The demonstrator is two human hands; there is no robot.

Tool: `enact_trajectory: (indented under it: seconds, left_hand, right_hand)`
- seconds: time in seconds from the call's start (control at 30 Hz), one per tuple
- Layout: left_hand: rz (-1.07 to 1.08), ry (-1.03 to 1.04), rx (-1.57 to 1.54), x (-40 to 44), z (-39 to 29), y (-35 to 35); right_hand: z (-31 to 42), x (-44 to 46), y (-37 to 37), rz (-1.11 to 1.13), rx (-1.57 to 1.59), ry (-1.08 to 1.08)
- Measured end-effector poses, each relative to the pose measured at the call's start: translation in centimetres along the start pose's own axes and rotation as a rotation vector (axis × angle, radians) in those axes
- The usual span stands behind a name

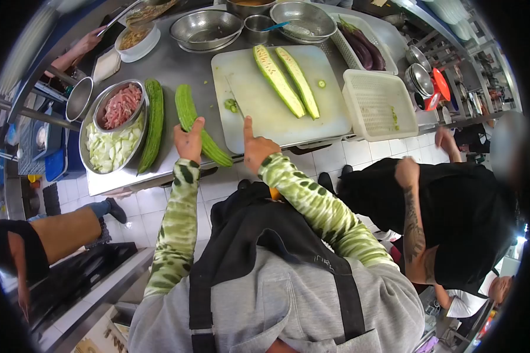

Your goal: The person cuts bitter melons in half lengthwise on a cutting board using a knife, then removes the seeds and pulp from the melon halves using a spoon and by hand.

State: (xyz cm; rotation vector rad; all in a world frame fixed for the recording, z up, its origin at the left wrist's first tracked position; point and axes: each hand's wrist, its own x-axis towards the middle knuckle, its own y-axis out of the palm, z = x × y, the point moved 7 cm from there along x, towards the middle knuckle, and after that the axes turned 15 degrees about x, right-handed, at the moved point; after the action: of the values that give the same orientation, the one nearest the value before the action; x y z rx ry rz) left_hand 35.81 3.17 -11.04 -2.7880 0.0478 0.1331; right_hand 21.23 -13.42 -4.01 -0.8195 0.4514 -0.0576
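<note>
My left hand (188, 141) is closed around a long, bumpy green gourd (185, 106) that lies at a slant beside the board. My right hand (258, 147) grips a knife (234, 96), its index finger stretched along the top of the blade, which is seen nearly edge-on over the board's left side. The handle is hidden in the fist. On the white cutting board (259, 126) lie two lengthwise halves of gourd, one long half (277, 82) with seeds showing and a narrower half (298, 84). Small green end pieces (231, 105) sit near the blade.
Left of my hands are another whole gourd (152, 123), a bowl of raw meat strips (123, 106) and a bowl of pale cut pieces (113, 150). Right stand a white basket (359, 117) and eggplants (362, 47). Metal bowls (206, 29) line the back. A co-worker (453, 217) stands close at right.
</note>
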Motion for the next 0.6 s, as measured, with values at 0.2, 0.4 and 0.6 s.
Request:
enact_trajectory:
  seconds: [0.2, 0.4, 0.6]
  left_hand:
    - [0.079, 0.143, 0.690, 2.3, -1.0, -1.2]
    - [-0.272, 0.884, 0.882, 0.7, -11.0, 1.1]
    - [0.551, 1.233, 0.763, -8.3, -17.4, 29.6]
  right_hand:
    - [-1.0, -1.7, -2.5, -0.103, 0.103, -0.126]
    - [-8.7, -11.0, -10.3, -0.456, 0.193, -0.106]
    - [-12.3, -16.2, -14.2, -0.721, 0.277, -0.055]
